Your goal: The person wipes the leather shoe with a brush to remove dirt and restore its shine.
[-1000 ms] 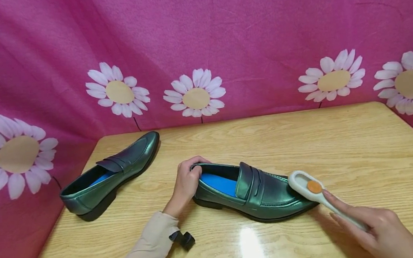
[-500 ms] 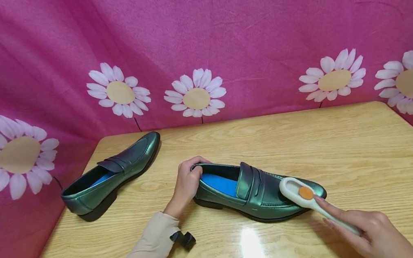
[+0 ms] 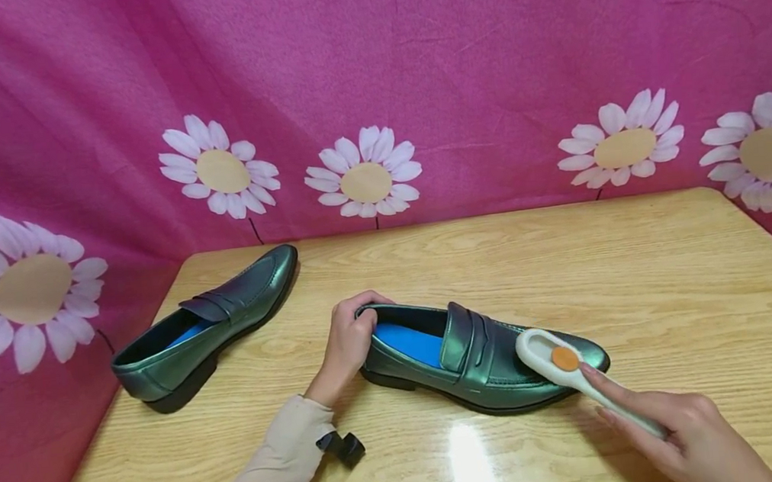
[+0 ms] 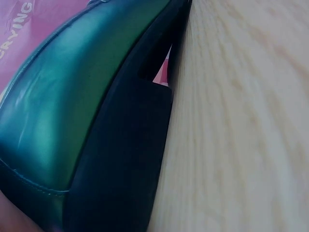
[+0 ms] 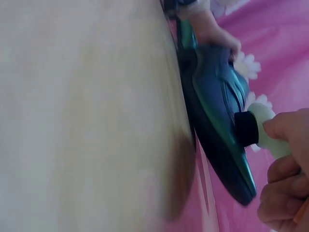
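Note:
In the head view, a shiny green loafer (image 3: 503, 393) with a blue insole (image 3: 407, 344) sits at mid-table, toe to the right. My left hand (image 3: 351, 336) grips its heel, thumb over the collar. My right hand (image 3: 685, 425) holds a pale shoe brush (image 3: 586, 386) by the handle, a finger near its orange button (image 3: 565, 358). In the right wrist view, the brush's dark bristles (image 5: 246, 129) touch the upper near the toe. The left wrist view shows the loafer's black heel block (image 4: 128, 145) close up, on the table.
A matching loafer (image 3: 243, 303) stands at the table's left side, toe pointing to the far edge. Pink cloth (image 3: 480, 57) with printed daisies hangs behind and left of the wooden table (image 3: 374, 265). A black strap piece (image 3: 342, 448) hangs at my left cuff.
My right hand and the brush have moved left, from near the toe tip further up the toe, uncovering the tip. The left hand and both loafers have stayed put.

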{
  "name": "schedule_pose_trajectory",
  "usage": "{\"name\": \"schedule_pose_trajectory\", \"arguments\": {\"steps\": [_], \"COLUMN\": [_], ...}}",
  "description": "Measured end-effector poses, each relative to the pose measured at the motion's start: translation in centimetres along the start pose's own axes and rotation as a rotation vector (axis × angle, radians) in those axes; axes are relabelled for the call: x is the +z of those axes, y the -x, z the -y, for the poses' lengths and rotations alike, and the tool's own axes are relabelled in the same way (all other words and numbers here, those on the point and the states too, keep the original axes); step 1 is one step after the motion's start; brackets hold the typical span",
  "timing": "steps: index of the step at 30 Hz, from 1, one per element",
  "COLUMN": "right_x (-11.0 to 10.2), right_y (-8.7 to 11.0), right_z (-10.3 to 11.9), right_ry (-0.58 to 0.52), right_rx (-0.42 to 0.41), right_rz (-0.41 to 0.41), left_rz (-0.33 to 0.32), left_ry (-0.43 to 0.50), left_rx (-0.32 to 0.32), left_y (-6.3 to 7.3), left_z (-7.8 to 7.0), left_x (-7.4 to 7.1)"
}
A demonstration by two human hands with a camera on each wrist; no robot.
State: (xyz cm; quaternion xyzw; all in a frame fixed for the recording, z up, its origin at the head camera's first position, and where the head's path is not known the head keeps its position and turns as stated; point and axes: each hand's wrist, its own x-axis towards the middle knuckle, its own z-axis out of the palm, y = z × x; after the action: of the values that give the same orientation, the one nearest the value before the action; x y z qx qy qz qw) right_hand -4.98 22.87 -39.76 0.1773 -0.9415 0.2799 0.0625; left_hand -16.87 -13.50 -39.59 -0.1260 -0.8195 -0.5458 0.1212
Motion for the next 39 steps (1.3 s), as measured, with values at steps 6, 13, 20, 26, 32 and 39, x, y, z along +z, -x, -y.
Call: {"name": "schedule_pose_trajectory", "arguments": {"steps": [6, 13, 20, 26, 32, 39], "right_x": [0.7, 0.0, -0.3, 0.4, 1.1, 1.0], "right_y": [0.4, -0.9, -1.8, -1.0, -0.1, -0.3], "right_z": [0.9, -0.3, -1.2, 0.2, 0.9, 1.2], "right_ry": [-0.027, 0.04, 0.067, -0.017, -0.078, -0.074], "right_rx": [0.04, -0.026, -0.134, -0.066, -0.113, -0.126], "right_rz": [0.178, -0.085, -0.254, -0.063, 0.124, 0.145], "left_rz": [-0.003, -0.001, 0.005, 0.006, 0.001, 0.0], "left_ry": [0.0, -0.007, -0.003, -0.007, -0.01, -0.005], "left_rx": [0.0, 0.001, 0.003, 0.002, 0.012, 0.008], "left_y": [0.0, 0.0, 0.0, -0.1, -0.2, 0.0], "left_z": [0.1, 0.1, 0.1, 0.0, 0.2, 0.0], "left_x": [0.0, 0.0, 0.0, 0.1, 0.1, 0.0]}}
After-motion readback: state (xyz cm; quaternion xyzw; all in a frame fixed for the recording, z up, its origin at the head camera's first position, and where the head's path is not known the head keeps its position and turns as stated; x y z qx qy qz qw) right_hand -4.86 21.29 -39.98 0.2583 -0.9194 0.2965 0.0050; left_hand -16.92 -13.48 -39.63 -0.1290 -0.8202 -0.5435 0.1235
